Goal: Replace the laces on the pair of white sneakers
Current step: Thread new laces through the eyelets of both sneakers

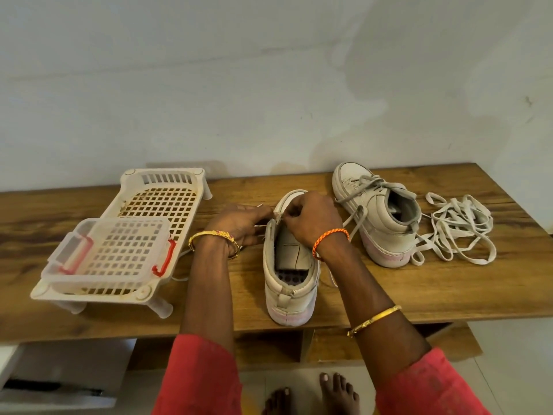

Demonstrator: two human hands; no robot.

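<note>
Grained wooden table (389,283), scuffed sneaker (288,283).

A domestic interior, probably a home entryway or utility corner. A low wood-grain bench (389,283) stood against a stained, painted wall (269,85); a white plastic household rack (167,202) sat on it, and the person stood barefoot on a tiled floor (508,354).

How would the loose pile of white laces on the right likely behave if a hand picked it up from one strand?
The pile of laces looks floppy: flat strands lie in slack loops on the table. It probably weighs little. Lifted by one strand, the overlapping loops would likely trail or snag rather than rise together.
</note>
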